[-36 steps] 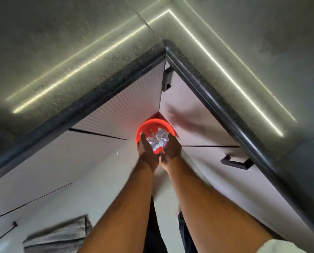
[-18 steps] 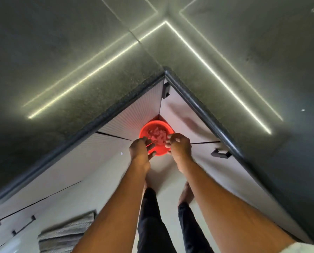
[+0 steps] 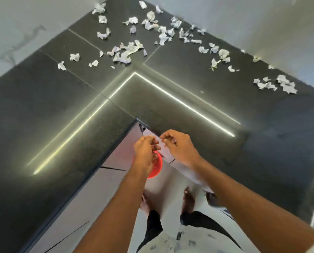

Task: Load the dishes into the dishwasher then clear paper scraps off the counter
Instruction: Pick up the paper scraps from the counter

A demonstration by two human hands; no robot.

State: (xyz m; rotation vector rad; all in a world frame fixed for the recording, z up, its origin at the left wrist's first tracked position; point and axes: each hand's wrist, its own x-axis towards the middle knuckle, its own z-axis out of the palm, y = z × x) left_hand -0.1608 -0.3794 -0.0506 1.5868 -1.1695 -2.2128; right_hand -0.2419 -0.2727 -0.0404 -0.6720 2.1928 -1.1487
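Both hands hover at the counter's inner corner above a red bin (image 3: pixel 157 170) on the floor. The left hand (image 3: pixel 146 152) and right hand (image 3: pixel 178 147) have loosely curled fingers (possibly pinching something small; blur hides it). Paper scraps (image 3: pixel 127 53) litter the dark counter (image 3: pixel 61 106) near the wall.

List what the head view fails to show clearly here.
- Round red plastic bin, head view: mostly hidden behind the left hand; its contents cannot be seen.
- Left hand and right hand: fingers curled and blurred; whether they hold any scrap is unclear.
- Torn white paper scraps on the dark stone counter: the frame's top edge may hide more.
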